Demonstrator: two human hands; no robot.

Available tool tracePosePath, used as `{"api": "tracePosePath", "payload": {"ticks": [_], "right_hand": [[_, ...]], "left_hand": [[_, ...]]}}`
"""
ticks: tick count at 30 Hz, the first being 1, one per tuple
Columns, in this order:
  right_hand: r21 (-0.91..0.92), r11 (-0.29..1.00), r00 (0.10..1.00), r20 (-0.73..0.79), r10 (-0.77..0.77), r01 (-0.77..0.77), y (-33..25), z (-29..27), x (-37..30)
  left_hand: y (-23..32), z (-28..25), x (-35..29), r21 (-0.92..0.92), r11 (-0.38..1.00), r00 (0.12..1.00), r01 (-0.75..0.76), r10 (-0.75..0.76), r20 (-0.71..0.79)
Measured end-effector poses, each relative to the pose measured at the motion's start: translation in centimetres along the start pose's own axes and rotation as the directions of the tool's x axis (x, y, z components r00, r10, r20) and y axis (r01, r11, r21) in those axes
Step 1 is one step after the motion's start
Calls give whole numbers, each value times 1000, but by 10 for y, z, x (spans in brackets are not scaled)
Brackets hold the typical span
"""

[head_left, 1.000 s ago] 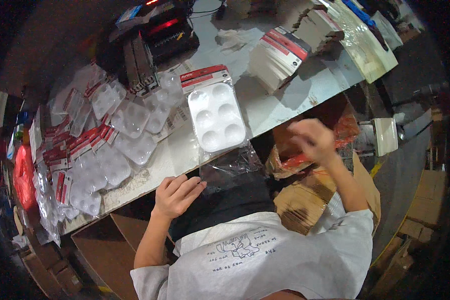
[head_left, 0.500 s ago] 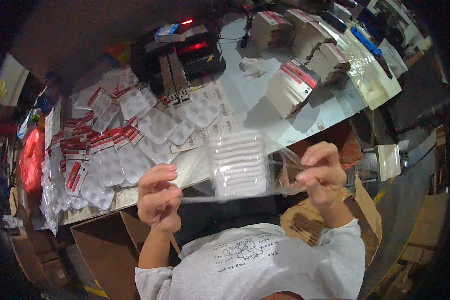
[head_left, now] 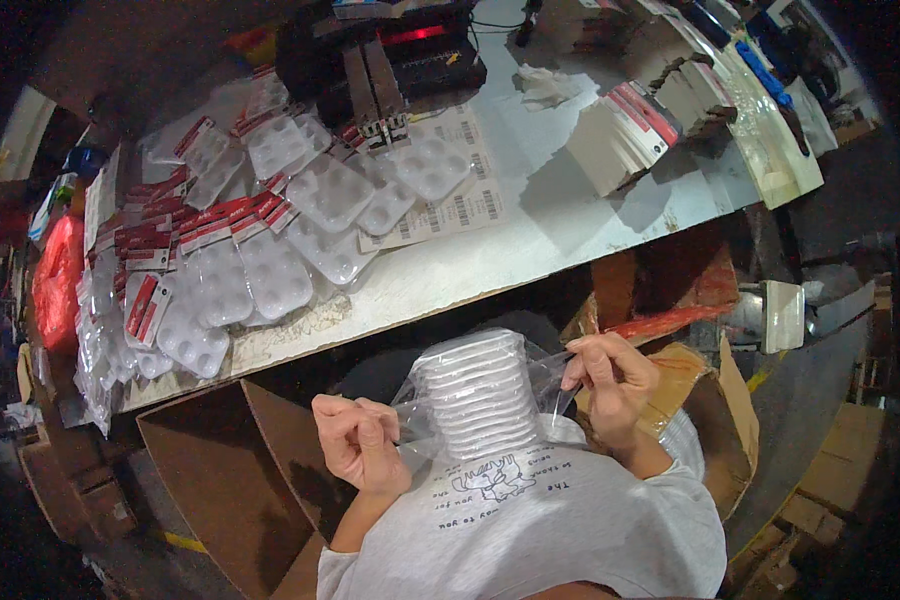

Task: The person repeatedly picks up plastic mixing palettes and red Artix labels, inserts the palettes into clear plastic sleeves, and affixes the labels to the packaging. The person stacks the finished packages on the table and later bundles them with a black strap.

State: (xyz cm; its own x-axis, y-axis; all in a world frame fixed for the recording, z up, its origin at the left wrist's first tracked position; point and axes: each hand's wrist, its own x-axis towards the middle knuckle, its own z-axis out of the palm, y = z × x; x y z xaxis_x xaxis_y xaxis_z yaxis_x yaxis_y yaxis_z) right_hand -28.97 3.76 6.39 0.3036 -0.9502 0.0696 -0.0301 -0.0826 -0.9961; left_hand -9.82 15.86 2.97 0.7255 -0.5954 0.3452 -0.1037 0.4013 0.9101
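A clear plastic bag [head_left: 410,415] with a stack of white plastic trays [head_left: 480,390] inside hangs in front of my shirt, below the table's near edge. My left hand [head_left: 360,440] is closed in a pinch on the bag's left side, fingers curled inward. On the other side, my right hand [head_left: 610,385] pinches the film between thumb and fingers, pulling it into a taut corner. The trays lie one on another, their rims showing as rows of ridges. Part of the bag's lower end blends into the pale shirt.
On the table [head_left: 530,240], several bagged palette trays with red cards [head_left: 220,280] lie heaped at left. Card stacks [head_left: 625,140] stand at right, and a black machine [head_left: 410,70] sits behind. Open cardboard boxes [head_left: 200,480] flank me below; a red plastic bag [head_left: 60,285] hangs far left.
Both hands and the bag of trays have come down and closer to my body, away from the table edge. The table sits higher in view. The grip on the bag's sides continues.
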Motion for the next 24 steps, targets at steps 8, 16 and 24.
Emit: {"api": "tracePosePath", "payload": {"ticks": [8, 16, 24], "right_hand": [[199, 817, 840, 75, 538, -541, 29, 8, 8], [-44, 982, 974, -140, 176, -184, 62, 39, 7], [-478, 792, 920, 283, -271, 380, 67, 29, 7]], "left_hand": [[-22, -3, 3, -224, 687, 701, 691, -712, -22], [-61, 20, -5, 234, 937, 958, 260, -219, -188], [-69, -13, -32, 268, 858, 798, 437, -508, 324]]}}
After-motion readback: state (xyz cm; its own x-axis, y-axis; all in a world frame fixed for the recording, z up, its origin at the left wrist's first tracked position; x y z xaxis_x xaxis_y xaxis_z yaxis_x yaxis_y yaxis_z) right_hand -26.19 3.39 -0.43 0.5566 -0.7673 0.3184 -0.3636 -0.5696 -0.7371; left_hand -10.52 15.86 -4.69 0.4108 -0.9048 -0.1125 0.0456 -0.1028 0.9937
